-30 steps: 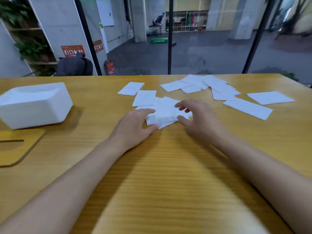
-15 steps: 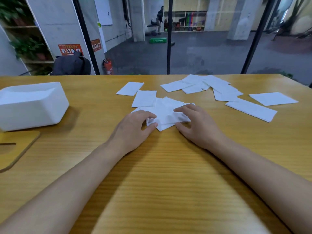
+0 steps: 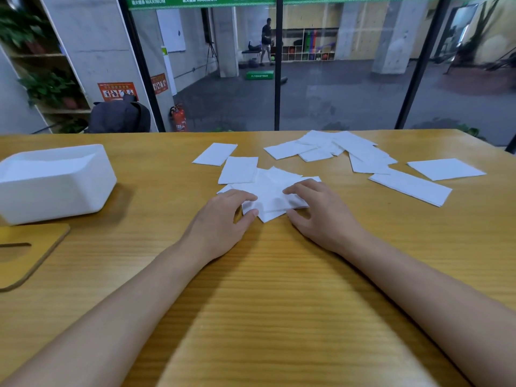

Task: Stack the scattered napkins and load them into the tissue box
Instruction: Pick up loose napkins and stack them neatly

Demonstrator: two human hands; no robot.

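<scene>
The left hand (image 3: pixel 223 216) and right hand (image 3: pixel 318 210) pinch opposite edges of a loose napkin pile (image 3: pixel 272 191). Squaring its skewed corners between both palms before lifting probably works best.

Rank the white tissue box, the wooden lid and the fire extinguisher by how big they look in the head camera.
1. white tissue box
2. wooden lid, cut off by the frame's edge
3. fire extinguisher, far off behind the glass, so its true size is unsure
</scene>
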